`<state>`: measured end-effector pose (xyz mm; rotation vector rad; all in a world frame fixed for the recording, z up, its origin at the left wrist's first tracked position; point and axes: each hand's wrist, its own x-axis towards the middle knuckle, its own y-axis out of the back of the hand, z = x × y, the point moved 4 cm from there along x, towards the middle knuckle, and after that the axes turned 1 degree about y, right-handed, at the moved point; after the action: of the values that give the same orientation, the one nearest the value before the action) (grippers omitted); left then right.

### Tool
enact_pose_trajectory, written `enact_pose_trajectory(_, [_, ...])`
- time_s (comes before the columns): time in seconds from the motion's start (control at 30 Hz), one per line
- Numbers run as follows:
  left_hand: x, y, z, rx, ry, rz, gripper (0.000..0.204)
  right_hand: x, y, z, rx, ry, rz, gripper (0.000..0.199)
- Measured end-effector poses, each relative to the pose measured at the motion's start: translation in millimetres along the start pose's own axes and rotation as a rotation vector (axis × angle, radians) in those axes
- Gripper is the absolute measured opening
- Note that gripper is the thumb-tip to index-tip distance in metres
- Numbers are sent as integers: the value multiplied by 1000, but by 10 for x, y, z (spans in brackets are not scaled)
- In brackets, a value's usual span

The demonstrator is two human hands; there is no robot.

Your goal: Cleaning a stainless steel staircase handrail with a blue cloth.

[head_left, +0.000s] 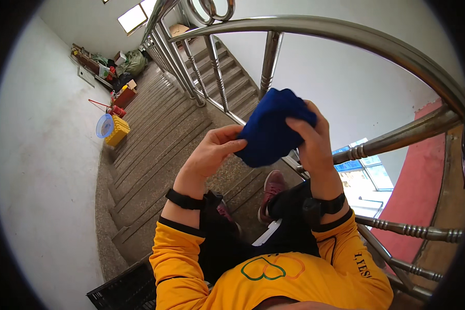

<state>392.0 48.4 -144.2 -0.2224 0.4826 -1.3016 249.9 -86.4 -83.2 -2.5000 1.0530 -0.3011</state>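
Observation:
A dark blue folded cloth (274, 129) is held up in front of me, between both hands. My left hand (212, 150) pinches its lower left edge between thumb and fingers. On the other side, my right hand (313, 137) grips the upper right edge, thumb on the near face and fingers behind it. The cloth hangs in a loose bundle, so I cannot tell what kind of item it is. Behind it runs the metal stair railing (270, 59), with the cloth covering part of it.
Stone stairs (150, 134) descend ahead and to the left. A yellow crate (118, 130), a blue basin (105, 125) and heaped bags (132, 63) line the left wall. The curved metal handrail (315, 23) sweeps round to the right. A black crate (124, 289) stands at lower left.

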Motion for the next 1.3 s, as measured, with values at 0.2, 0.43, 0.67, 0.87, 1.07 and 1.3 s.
enact_pose_trajectory(0.2, [-18, -213, 100, 100, -217, 44, 50, -68, -107, 124, -364, 21, -223, 30])
enact_pose_trajectory(0.43, [-37, -221, 100, -129, -276, 133, 42, -64, -168, 143, -527, 160, -218, 35])
enact_pose_trajectory(0.67, [-25, -227, 104, -236, -281, 164, 39, -91, -154, 80, -720, 437, -217, 36])
enact_pose_trajectory(0.87, [-27, -284, 115, -298, -301, 202, 42, -62, -123, 91, -764, 338, -126, 34])
enact_pose_trajectory(1.07, [-6, -284, 83, -309, -330, 217, 44, -83, -113, 63, -897, 483, -64, 34])
enact_pose_trajectory(1.3, [-9, -314, 125, -232, -279, 137, 47, -118, -161, -70, -802, 662, -159, 31])
